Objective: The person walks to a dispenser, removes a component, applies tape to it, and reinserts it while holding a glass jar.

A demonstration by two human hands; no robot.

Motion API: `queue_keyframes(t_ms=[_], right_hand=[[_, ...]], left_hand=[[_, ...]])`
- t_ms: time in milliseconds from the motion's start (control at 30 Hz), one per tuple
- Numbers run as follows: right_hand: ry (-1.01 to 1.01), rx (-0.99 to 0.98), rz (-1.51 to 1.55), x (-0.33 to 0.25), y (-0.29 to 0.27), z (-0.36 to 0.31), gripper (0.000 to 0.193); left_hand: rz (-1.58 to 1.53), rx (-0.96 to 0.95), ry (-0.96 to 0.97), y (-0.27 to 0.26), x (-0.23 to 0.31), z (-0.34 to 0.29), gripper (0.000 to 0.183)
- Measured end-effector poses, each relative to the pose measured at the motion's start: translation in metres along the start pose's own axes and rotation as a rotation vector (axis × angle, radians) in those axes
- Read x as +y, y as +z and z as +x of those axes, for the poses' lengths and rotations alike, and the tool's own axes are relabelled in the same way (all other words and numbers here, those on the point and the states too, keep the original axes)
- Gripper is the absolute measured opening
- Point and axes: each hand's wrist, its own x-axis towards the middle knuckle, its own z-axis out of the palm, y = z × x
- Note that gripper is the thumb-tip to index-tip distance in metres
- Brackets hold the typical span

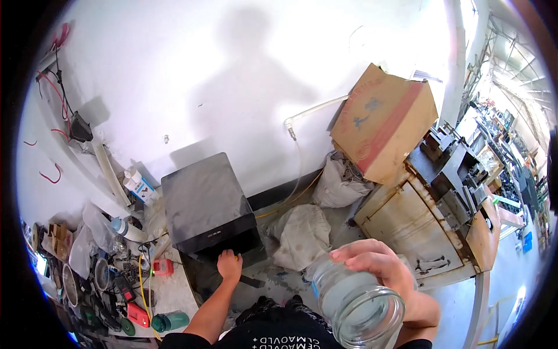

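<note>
My right hand (378, 267) is wrapped round a clear glass jar (351, 299). The jar is tilted, its wide round mouth turned toward me, and no lid sits on it. Some of my fingers are hidden behind the glass. Toward the left, my left hand (230, 264) rests at the front of a dark grey box-shaped appliance (203, 192) with a black front. Its fingers are bent and close together at the lower edge of a dark opening. What they grip there, if anything, is hidden in shadow.
A cluttered bench (174, 285) at left carries tools, a green bottle (170, 321) and a red charger (163, 267). Sacks (305, 232) lie beyond the appliance. A cardboard box (386, 119) tops the back right, beside a rusty cabinet (412, 227) with machine parts.
</note>
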Motion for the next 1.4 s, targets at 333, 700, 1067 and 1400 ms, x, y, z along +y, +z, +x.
queue_keyframes(t_ms=[333,700,1067,1400], right_hand=[[-0.078,-0.01,-0.011,-0.02,-0.013,0.008,0.037],[-0.149,-0.044,-0.068,-0.038,-0.014,0.018,0.042],[-0.214,0.006,-0.135,-0.046,-0.019,0.019,0.037],[-0.198,0.009,-0.388,-0.069,-0.032,0.015,0.03]], left_hand=[[0.045,-0.004,-0.001,0.008,-0.004,0.003,0.024],[0.03,0.019,-0.021,0.006,0.002,0.006,0.023],[0.037,-0.013,-0.057,0.019,0.001,0.022,0.02],[0.082,-0.038,-0.018,0.044,-0.005,0.031,0.021]])
